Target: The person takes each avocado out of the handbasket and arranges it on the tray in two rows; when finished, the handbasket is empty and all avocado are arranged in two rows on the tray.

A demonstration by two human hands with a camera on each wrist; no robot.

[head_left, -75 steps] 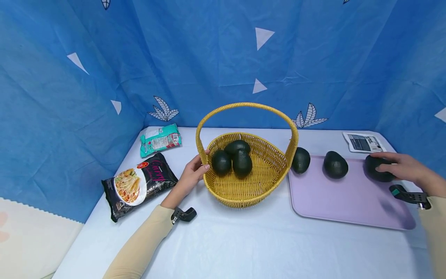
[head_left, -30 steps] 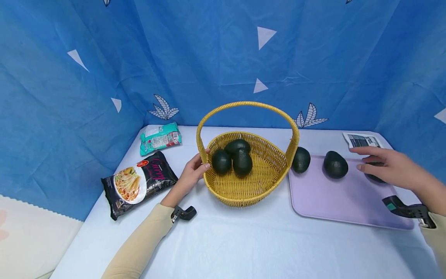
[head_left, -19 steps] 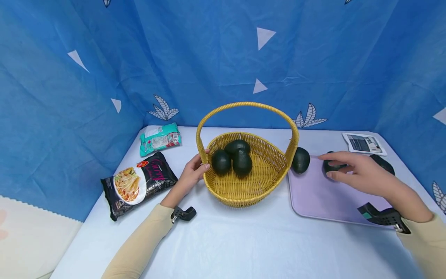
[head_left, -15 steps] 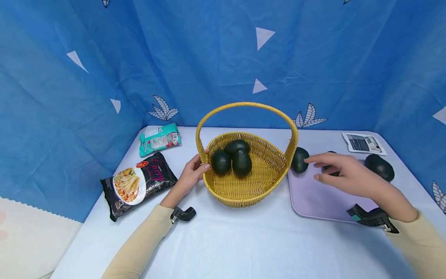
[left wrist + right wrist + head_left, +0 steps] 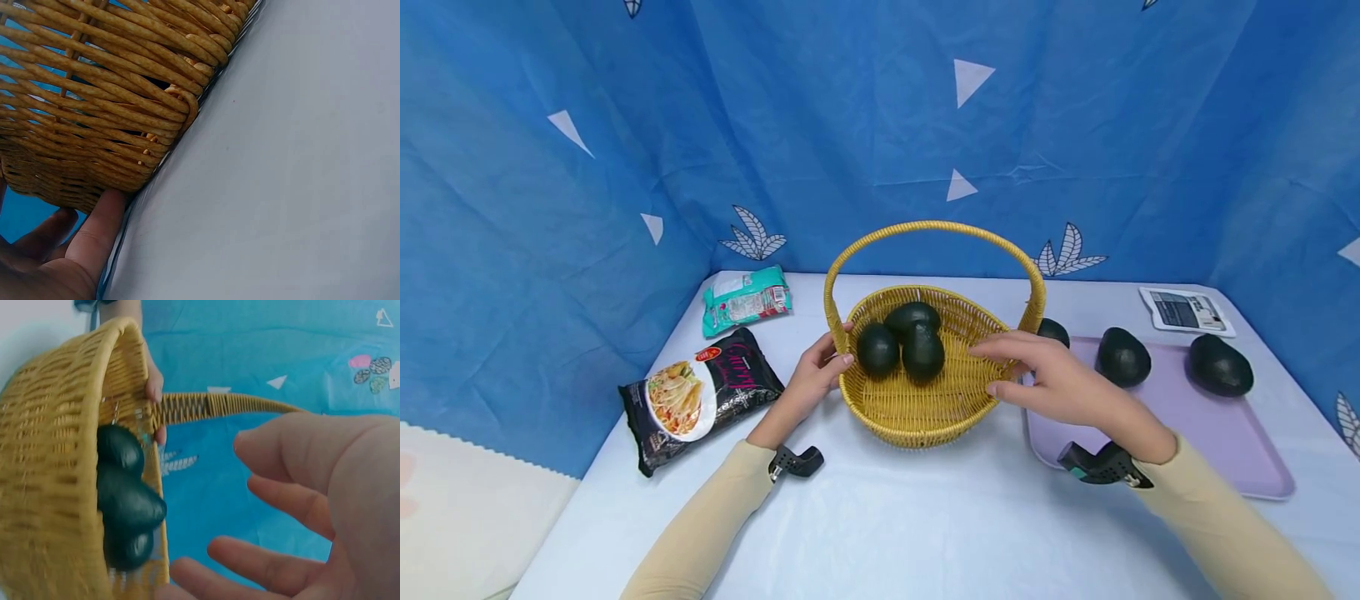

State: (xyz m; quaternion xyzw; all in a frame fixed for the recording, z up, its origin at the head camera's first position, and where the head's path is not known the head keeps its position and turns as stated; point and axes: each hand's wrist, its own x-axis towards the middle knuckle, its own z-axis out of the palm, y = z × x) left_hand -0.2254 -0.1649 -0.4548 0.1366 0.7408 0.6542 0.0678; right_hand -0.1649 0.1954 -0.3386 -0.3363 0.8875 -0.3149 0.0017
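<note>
A yellow wicker basket (image 5: 925,412) with a tall arched handle stands mid-table, holding three dark green avocados (image 5: 922,352) bunched at its left side. My left hand (image 5: 812,375) grips the basket's left edge by the handle's foot; in the left wrist view its thumb (image 5: 103,231) presses the woven wall. Over the basket's right rim reaches my right hand (image 5: 1052,379), fingers spread and holding nothing, as the right wrist view confirms. Three more avocados lie to the right: one (image 5: 1053,332) partly hidden behind the right hand, one (image 5: 1122,357) in the middle, one (image 5: 1219,365) farthest right.
Under the right-hand avocados is a lilac tray (image 5: 1217,454). Behind it lies a white packet (image 5: 1186,310) with a dark label. At left are a black curry noodle bag (image 5: 700,396) and a teal packet (image 5: 747,300). Blue cloth (image 5: 880,125) hangs behind the table.
My right hand has let go of the rightmost avocado on the tray and moved left, across the other avocados, to the basket's right rim. The left hand has stayed at the basket.
</note>
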